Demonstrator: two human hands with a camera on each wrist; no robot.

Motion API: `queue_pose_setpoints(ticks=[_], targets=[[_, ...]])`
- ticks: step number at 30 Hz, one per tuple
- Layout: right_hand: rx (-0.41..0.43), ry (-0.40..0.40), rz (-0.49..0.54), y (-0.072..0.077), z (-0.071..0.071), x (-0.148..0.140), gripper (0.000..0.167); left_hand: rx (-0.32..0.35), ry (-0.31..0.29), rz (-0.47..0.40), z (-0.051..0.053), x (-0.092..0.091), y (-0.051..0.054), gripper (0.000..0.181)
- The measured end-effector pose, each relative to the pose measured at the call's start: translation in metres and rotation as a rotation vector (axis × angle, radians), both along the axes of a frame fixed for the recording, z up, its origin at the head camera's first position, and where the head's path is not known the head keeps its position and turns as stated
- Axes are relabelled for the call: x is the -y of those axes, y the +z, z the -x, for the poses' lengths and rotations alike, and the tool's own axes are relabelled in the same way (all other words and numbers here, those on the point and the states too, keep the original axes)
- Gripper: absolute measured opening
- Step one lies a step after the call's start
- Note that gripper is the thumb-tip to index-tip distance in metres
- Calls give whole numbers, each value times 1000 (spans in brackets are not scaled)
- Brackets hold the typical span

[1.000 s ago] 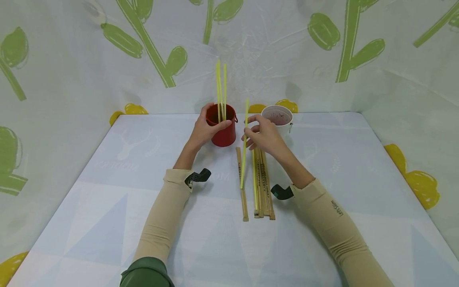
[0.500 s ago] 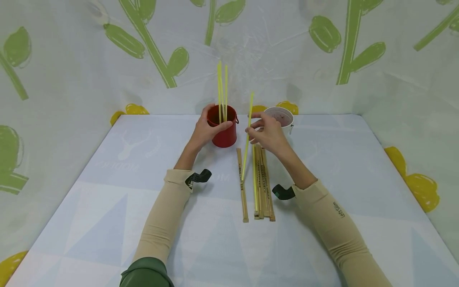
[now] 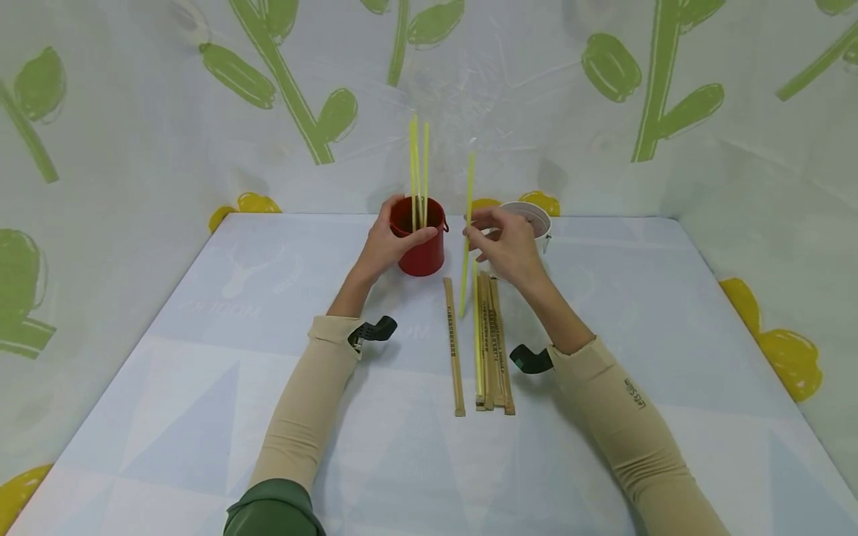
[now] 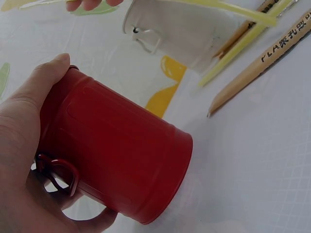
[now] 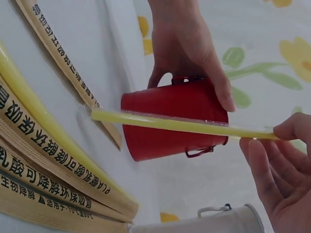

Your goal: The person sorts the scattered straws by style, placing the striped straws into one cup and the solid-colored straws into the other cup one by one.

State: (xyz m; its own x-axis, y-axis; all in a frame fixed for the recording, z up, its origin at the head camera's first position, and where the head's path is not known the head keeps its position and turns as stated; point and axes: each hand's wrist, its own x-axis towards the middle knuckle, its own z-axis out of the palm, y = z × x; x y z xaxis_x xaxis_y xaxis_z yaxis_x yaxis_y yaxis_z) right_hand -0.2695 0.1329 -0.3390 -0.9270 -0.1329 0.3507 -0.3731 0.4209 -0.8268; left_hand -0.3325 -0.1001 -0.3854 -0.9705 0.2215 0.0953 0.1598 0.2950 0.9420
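Note:
My left hand (image 3: 383, 244) holds a small red bucket (image 3: 422, 260) around its side, with the thumb over the rim. Several yellow straws (image 3: 413, 160) stand upright inside it, along with something darker that is hard to make out. Just right of the bucket, my right hand (image 3: 508, 242) pinches a yellow straw (image 5: 184, 126) in a clear wrapper between thumb and fingers. This straw hangs near upright above the table, apart from the red bucket. Behind the right hand stands a white bucket (image 4: 189, 34), partly hidden in the head view.
Nearer me lies a row of brown paper-wrapped straws (image 3: 497, 350) with printed lettering, a yellow straw (image 3: 478, 342) along its left side. One paper-wrapped straw (image 3: 453, 350) lies separately to the left. A patterned wall (image 3: 509, 112) rises behind the table.
My right hand has moved up and slightly right, lifting the yellow straw so its lower end is clear of the single paper-wrapped straw. The left hand keeps its hold on the red bucket.

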Motion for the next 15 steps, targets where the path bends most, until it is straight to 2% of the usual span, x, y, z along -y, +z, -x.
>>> queue_pose_setpoints(ticks=[7,15], targets=[[-34,-8,16,7,2,2,25,-8,1,2,-1,0,-1,93],[-61,-14,27,31,7,8,27,-21,2,-8,0,0,-1,95]])
